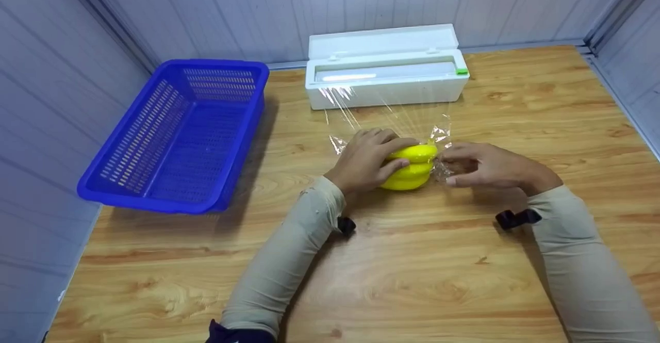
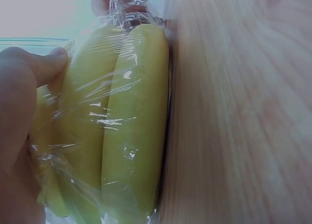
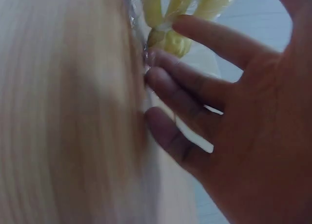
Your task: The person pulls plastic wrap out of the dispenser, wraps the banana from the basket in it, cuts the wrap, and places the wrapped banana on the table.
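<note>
In the head view a bunch of yellow bananas lies on the wooden table, wrapped in clear cling film. My left hand grips the bunch from its left side, the thumb on top of the film in the left wrist view. To the right of the bunch is my right hand, its thumb and fingers apart beside the crumpled film end. In the right wrist view its fingers are spread and loosely extended near the banana stems. Whether the fingertips touch the film is hard to tell.
A white cling film box with its lid raised stands at the back, film stretching from it towards the bananas. On the left sits a blue plastic basket. Panelled walls border the wooden table.
</note>
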The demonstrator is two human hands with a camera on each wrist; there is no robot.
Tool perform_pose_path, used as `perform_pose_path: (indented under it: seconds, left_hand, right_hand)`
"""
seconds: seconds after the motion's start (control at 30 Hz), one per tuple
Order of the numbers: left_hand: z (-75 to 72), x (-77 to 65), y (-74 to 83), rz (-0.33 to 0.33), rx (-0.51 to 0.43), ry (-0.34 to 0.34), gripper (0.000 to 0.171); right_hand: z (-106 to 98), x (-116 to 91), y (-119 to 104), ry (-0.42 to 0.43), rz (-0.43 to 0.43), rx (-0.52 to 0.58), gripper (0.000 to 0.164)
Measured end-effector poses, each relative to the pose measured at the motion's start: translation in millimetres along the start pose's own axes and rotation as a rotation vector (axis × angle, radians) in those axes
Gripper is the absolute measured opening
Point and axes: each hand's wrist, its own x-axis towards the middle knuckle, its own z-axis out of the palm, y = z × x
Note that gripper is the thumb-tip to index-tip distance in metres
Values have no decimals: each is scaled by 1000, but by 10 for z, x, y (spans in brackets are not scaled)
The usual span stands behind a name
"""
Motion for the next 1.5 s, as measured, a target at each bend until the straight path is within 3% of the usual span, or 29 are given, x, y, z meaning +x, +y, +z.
perform_pose_path:
  seconds: [0.1, 0.27, 0.37, 0.57, 0.8, 0.93, 1.03, 1.3, 1.4, 1.5]
  left_hand:
    - [-8, -7, -3, -4, -3, 4, 43]
    - [-12, -9, 2, -8, -3, 2, 43]
    - [-12, -5, 7, -9, -5, -1, 43]
    - [-12, -8, 7, -1, 2, -1, 43]
    - [-7, -16, 8, 2, -4, 13, 41]
    - [-11, -15, 17, -3, -2, 10, 42]
    - [-10, -11, 20, -4, -3, 4, 43]
    - [-1, -3, -1, -2, -7, 13, 41]
    - [-1, -2, 0, -10, -10, 11, 42]
    - [-2, 0, 3, -19, -12, 4, 42]
  right_hand:
    - [22, 25, -36, 8, -15, -12, 57]
    - [43, 58, 37, 94, -77, 9, 24]
    - [35, 51, 96, 100, -70, 57, 21]
    - [61, 75, 74, 162, 45, 169, 26]
    - [120, 152, -58, 232, 282, 209, 28]
    - [158, 175, -121, 225, 396, 358, 25]
    - [183, 184, -152, 214, 434, 507, 24]
    - [205, 232, -88, 292, 316, 727, 15]
    - [194, 220, -27, 277, 308, 888, 11]
    - [185, 197, 25, 253, 314, 1059, 18]
